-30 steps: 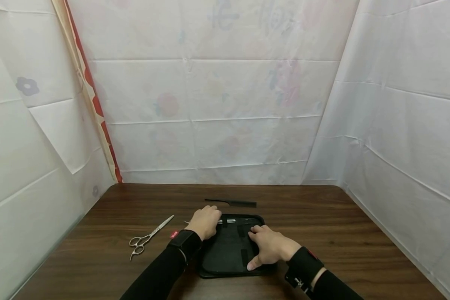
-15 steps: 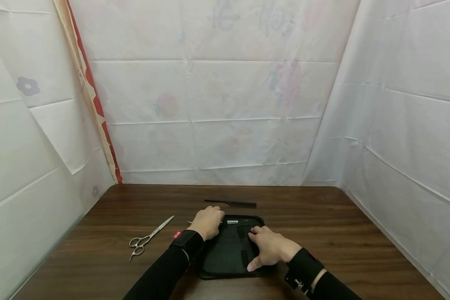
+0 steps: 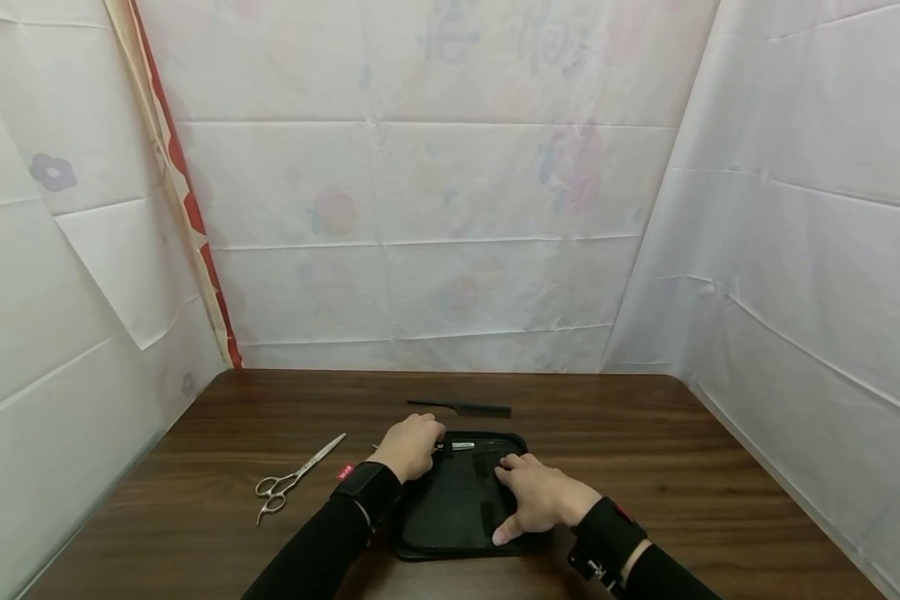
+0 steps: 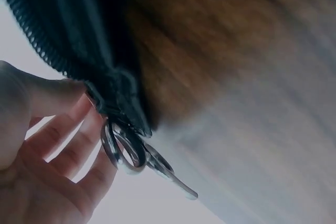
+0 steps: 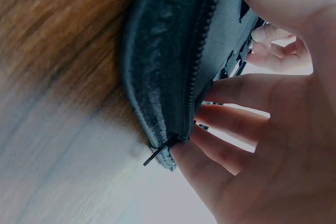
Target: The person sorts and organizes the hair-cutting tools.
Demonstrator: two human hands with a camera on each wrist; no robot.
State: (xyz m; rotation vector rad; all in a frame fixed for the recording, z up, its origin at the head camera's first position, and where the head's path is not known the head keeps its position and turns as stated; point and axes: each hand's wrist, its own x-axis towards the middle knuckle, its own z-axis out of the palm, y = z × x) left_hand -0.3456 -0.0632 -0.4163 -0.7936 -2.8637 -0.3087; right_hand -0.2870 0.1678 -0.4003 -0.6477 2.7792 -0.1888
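A black zip case (image 3: 450, 508) lies opened out on the table, its inside facing up with dark straps. My left hand (image 3: 409, 446) is at its far left corner, thumb and fingers pinching a pair of silver scissors, whose blade tip (image 3: 462, 446) shows past the strap. Their finger rings (image 4: 123, 145) stick out beyond the case corner in the left wrist view. My fingers hide the middle of these scissors. My right hand (image 3: 543, 496) rests spread on the case's right side, thumb at the near edge, fingers over the zip (image 5: 197, 61) edge.
A second pair of silver scissors (image 3: 297, 477) lies left of my left arm. Behind the case lies a black comb (image 3: 480, 410) with a thin tail. White sheets (image 3: 435, 200) enclose the wooden table (image 3: 682, 475) at the back and sides.
My left hand and the scissors in it have shifted slightly to the right, the tip reaching a little further past the strap. My right hand stays in place.
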